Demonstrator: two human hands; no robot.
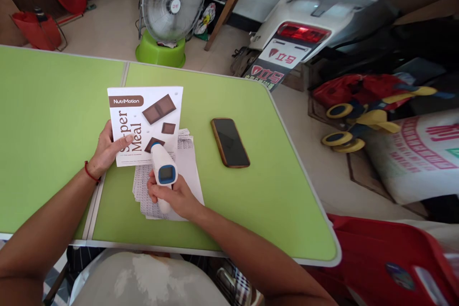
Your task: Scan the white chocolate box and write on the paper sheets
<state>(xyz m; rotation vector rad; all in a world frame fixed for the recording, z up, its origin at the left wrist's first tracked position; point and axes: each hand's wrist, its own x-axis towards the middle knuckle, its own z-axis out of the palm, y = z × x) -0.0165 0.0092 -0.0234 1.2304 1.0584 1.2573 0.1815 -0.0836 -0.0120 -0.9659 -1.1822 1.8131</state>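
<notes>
- Surface: light-green table [287,220], pale metal edging, seam running across it; tiled floor beyond; fan [174,5] on a green stool [160,51] past the far edge; red chair [387,253] at near right.
- Hands: left hand [107,148] grips the left edge of a white packet [143,126], thumb on its front; right hand [179,196] is closed round the handle of a white gun-shaped device [164,158]; packet and device are above a paper stack [191,177].
- Around: phone [230,142] lies right of the stack, well apart from it; device nose overlaps the packet's lower front; contact cannot be told.
- Writing: packet reads "NutriMotion" and "Meal", the word above part-covered by the thumb; device display illegible.
</notes>
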